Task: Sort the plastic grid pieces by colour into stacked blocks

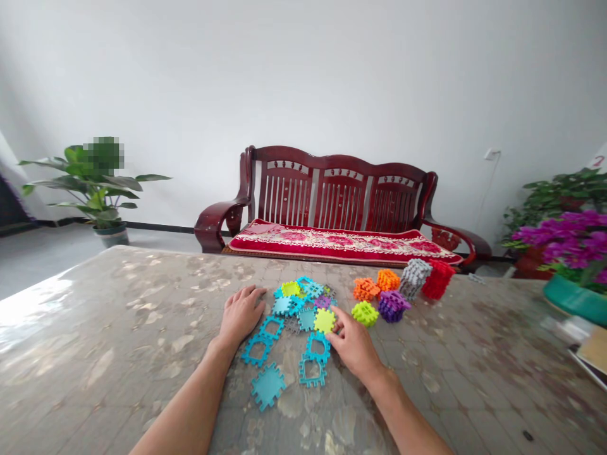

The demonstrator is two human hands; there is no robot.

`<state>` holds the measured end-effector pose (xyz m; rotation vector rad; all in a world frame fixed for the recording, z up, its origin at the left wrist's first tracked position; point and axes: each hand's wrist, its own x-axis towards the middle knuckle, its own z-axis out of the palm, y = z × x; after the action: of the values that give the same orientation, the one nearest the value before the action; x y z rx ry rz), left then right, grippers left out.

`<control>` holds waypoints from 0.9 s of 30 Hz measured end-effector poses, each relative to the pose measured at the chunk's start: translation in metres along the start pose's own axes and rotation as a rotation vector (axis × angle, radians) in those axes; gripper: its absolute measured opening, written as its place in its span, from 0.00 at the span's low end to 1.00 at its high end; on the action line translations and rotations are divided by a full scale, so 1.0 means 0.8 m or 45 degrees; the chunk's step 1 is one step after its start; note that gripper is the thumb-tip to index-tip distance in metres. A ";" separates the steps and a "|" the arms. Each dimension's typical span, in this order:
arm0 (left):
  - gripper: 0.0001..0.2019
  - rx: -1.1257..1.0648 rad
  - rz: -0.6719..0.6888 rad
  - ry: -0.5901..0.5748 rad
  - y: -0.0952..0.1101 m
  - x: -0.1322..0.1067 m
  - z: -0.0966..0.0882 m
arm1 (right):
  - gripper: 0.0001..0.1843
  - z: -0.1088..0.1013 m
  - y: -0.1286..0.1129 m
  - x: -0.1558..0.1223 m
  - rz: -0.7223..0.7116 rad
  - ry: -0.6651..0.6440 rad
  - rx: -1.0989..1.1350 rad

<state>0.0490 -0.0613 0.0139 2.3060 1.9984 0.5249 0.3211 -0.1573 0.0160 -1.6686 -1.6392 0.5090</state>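
Observation:
A heap of flat interlocking plastic tiles, mostly blue with lime and purple ones, lies on the marble-patterned table. My left hand rests palm down at the heap's left edge, fingers loosely curled, holding nothing. My right hand lies at the heap's right side, its fingertips touching a lime tile and a blue open-frame tile. Behind the heap stand assembled cubes: lime, purple, two orange, a grey block and a red block.
A dark red wooden bench with a red cushion stands behind the table. A potted green plant is at the far left, purple flowers in a green pot at the right. Papers lie near the table's right edge.

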 end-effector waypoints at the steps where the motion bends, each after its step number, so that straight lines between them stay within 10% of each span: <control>1: 0.21 0.000 -0.002 0.000 0.000 0.000 0.000 | 0.34 0.000 0.001 0.000 0.004 -0.001 0.007; 27: 0.20 -0.012 -0.012 -0.007 -0.002 0.002 0.003 | 0.32 -0.003 0.001 0.007 0.027 -0.064 0.043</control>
<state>0.0482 -0.0591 0.0112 2.2889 1.9988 0.5259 0.3241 -0.1523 0.0185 -1.6623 -1.6410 0.5904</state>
